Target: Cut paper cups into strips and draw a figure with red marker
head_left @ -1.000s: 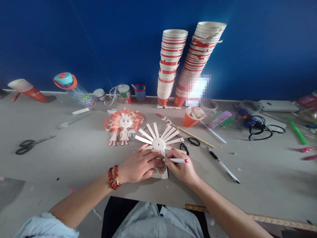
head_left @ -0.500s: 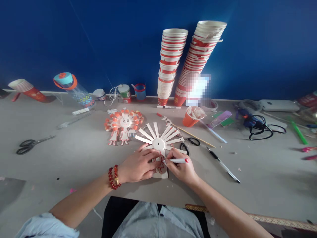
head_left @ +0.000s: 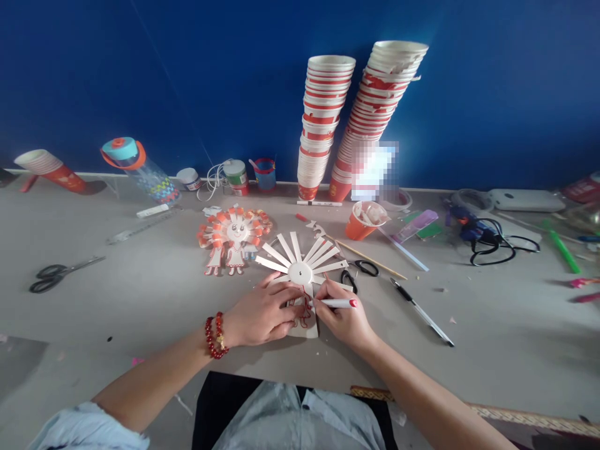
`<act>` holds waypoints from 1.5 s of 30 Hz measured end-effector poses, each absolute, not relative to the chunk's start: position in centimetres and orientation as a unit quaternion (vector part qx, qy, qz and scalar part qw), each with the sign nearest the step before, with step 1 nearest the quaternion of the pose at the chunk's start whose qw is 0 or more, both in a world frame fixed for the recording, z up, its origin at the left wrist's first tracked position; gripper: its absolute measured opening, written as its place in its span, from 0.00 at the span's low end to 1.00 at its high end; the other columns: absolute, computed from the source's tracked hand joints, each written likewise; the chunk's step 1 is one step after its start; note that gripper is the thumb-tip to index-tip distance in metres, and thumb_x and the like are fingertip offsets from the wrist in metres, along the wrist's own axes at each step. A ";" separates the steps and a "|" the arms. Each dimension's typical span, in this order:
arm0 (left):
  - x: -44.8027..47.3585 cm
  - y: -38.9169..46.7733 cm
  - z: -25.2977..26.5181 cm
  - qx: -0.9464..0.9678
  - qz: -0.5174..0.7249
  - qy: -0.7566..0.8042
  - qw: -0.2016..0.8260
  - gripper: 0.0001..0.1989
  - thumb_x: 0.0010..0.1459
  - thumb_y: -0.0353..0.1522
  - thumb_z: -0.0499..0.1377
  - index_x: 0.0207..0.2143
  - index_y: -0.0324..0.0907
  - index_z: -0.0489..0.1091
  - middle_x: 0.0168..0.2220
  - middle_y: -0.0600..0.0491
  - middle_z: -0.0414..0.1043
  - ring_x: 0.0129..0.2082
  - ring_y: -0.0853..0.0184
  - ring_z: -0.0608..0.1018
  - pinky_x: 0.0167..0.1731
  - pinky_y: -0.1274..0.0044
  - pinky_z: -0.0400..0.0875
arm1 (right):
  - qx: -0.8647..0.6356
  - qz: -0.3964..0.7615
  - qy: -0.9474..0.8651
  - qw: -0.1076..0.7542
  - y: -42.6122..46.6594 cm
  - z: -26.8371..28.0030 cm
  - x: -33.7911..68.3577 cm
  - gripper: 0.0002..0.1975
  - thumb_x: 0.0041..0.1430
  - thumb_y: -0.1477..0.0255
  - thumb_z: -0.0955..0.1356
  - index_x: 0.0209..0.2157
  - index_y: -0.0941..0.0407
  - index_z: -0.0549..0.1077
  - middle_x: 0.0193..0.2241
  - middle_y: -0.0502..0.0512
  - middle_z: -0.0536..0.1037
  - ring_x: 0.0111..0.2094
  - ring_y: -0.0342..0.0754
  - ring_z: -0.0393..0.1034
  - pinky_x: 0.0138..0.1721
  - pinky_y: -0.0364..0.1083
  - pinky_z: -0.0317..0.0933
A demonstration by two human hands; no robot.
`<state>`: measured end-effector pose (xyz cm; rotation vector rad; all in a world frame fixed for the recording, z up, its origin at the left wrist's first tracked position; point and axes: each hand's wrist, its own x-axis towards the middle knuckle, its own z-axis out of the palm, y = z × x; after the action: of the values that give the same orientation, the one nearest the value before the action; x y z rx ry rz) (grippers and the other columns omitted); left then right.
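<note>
A paper cup [head_left: 300, 272] lies on the table, its wall slit into white strips fanned around the round base. Its lower flap bears a figure outlined in red. My left hand [head_left: 262, 312] grips this flap from the left, fingers bent over the drawing and partly hiding it. In my right hand [head_left: 344, 315] is a white marker [head_left: 338, 304] with a red end, pinched between thumb and fingers. The marker's tip is at the red outline. Left of the cup lie finished-looking paper dolls [head_left: 235, 240] with orange-tipped strips around a drawn face.
Behind the cup stand two tall stacks of paper cups [head_left: 323, 125] and an orange cup of scraps [head_left: 360, 228]. Black-handled scissors [head_left: 366, 267] and a pen [head_left: 424, 314] lie to the right. Other scissors [head_left: 51, 275] and a water bottle [head_left: 147, 175] are leftward.
Both hands stay almost in place, with the marker still on the red outline. Only a very slight shift of the view shows.
</note>
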<state>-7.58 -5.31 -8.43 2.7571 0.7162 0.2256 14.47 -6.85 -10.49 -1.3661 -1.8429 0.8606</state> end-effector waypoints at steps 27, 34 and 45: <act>-7.6 -5.3 -8.3 0.954 0.075 0.246 0.152 0.18 0.60 0.37 0.54 0.53 0.52 0.68 0.58 0.48 0.61 0.59 0.55 0.63 0.62 0.55 0.47 | -0.504 0.337 -0.724 0.328 -6.9 -10.6 14.9 0.04 0.49 0.75 0.62 0.23 0.54 0.63 0.19 0.47 0.66 0.21 0.43 0.58 0.24 0.42 0.52; -7.6 -5.3 -8.4 0.954 0.080 0.244 0.152 0.18 0.60 0.36 0.54 0.53 0.53 0.68 0.58 0.49 0.61 0.59 0.55 0.63 0.62 0.55 0.47 | -0.495 0.348 -0.725 0.330 -7.0 -10.4 15.0 0.05 0.50 0.75 0.62 0.23 0.54 0.62 0.18 0.46 0.65 0.20 0.42 0.57 0.24 0.41 0.52; -7.7 -5.3 -8.4 0.955 0.076 0.244 0.153 0.19 0.61 0.36 0.54 0.55 0.53 0.67 0.59 0.49 0.61 0.59 0.56 0.64 0.62 0.55 0.46 | -0.478 0.354 -0.730 0.337 -7.0 -10.4 15.0 0.05 0.49 0.76 0.62 0.22 0.54 0.62 0.18 0.46 0.65 0.20 0.42 0.57 0.23 0.41 0.52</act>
<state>-7.69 -5.27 -8.43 2.7391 0.6988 0.2182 15.02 -6.99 -10.39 -1.2453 -1.9017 0.9237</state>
